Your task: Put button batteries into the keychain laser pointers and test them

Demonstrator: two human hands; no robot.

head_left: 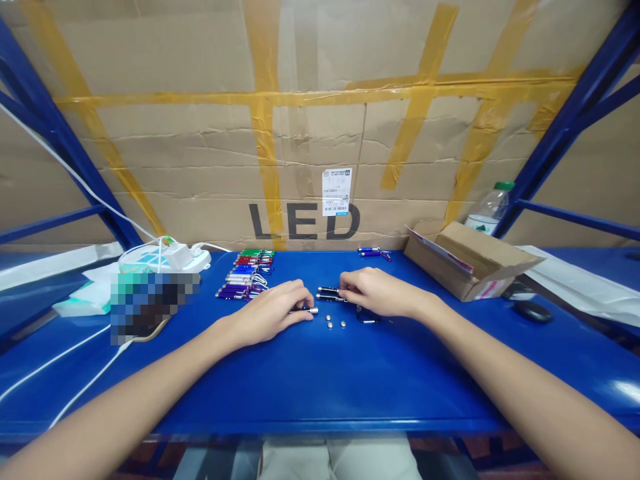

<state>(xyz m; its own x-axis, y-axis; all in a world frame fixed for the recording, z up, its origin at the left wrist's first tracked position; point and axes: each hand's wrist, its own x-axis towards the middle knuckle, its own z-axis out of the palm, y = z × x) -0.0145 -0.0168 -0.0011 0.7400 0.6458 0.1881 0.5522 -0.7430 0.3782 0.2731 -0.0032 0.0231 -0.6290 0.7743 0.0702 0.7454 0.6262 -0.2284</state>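
Observation:
My left hand (280, 307) is closed round a black mini flashlight (303, 309), its silver end pointing right. My right hand (373, 290) pinches the right end of the black mini flashlights (327, 294) lying side by side on the table; its fingers partly cover them. Below that hand lies a black clip with a silver part (369, 319). Between the hands, several small silver button cells (330, 325) rest on the blue tabletop. Left of my left hand is a row of mini flashlights (247, 273) in green, red, blue, white and purple, with clips attached.
Two more flashlights (373, 253) lie at the back edge. An open cardboard box (450, 267), a computer mouse (533, 311) and a bottle (493, 207) are at right. A phone (165, 307), cables and a power strip (195, 262) sit left. A big LED carton (210, 167) stands behind.

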